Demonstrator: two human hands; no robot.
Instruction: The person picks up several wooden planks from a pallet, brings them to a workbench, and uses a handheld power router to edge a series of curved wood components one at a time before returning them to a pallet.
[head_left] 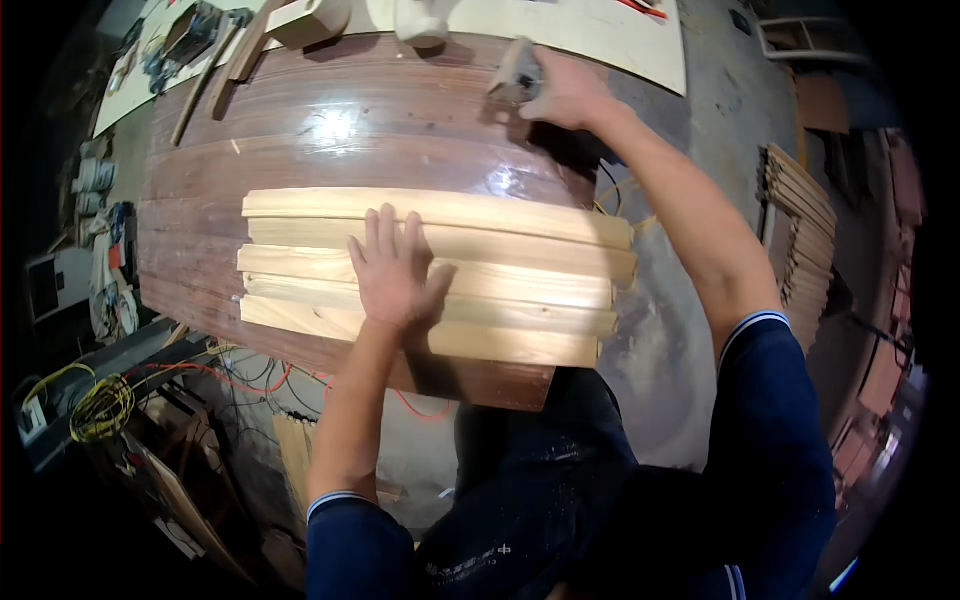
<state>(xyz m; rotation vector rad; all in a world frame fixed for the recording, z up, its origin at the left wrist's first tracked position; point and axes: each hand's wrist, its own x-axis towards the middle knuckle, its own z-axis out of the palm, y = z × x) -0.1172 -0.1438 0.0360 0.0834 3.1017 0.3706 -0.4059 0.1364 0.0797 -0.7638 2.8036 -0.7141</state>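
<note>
Several pale wooden boards (530, 280) with moulded edges lie side by side on a glossy brown wooden table (400, 120). Flat on the middle boards rests my left hand (392, 275), its fingers spread and nothing gripped. My right hand (572, 92) reaches to the far right part of the table, its fingers wrapped round a grey block-like tool (520, 72). That tool is blurred and partly covered by the hand, so its exact kind cannot be made out. It is beyond the boards, apart from them.
Wooden sticks (232, 75) and a pale wooden block (308, 22) lie at the table's far left. A whitish container (420, 25) stands at the far edge. Stacked wood strips (805, 235) lean on the right. Coiled yellow cable (102, 408) and red hose (240, 380) run low at the left.
</note>
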